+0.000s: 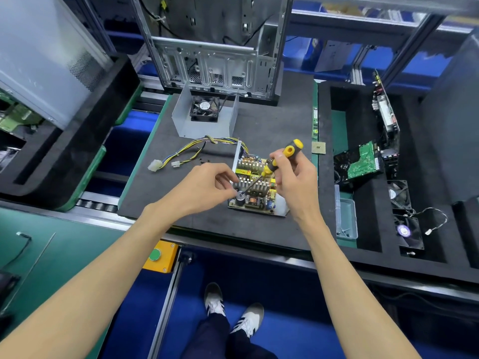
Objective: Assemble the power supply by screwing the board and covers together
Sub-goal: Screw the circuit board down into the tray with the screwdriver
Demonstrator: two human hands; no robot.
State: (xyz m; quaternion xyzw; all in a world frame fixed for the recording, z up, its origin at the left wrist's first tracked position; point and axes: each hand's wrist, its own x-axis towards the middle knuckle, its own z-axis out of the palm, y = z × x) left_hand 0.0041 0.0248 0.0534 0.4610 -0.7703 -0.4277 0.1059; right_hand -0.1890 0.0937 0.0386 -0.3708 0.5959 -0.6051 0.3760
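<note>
The right hand (290,177) grips a yellow screwdriver (274,164), tip down on the board (255,187); the left hand (207,185) pinches its fingers beside the tip.

We stand at a workbench topped with a dark foam mat (272,130) edged in green. A metal rail (166,301) runs along its front, beside a yellow box with a green button (155,254). The floor (298,332) below is blue. Behind the bench, grey metal shelving (388,19) holds blue bins. Light is even and bright.
</note>
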